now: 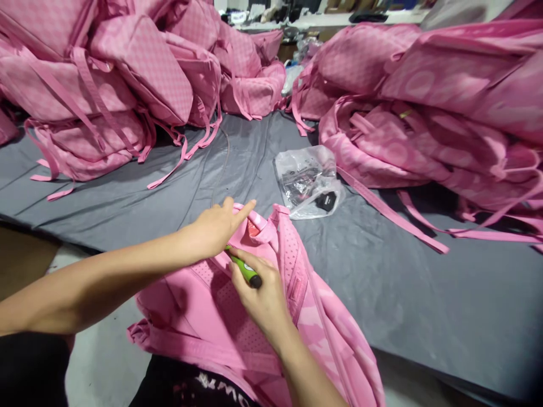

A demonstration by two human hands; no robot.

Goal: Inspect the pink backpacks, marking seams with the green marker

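Note:
A pink backpack [254,322] rests against my lap and the table's edge, its padded, perforated back and shoulder straps facing up. My left hand [216,226] is closed on the backpack's top edge beside the handle loop, with one finger stretched out. A small red patch shows under that loop. In my right hand [258,282] is a slim green-handled tool [246,271] with a black end cap, pointed at the fabric just below my left hand. Its tip is hidden, so I cannot tell its kind.
Piled pink checkered backpacks [144,68] stand at the back left. More pink backpacks [407,124] are heaped on the right, their straps trailing over the grey table cover [407,294]. A clear plastic bag [307,181] holding small dark parts lies beyond my hands.

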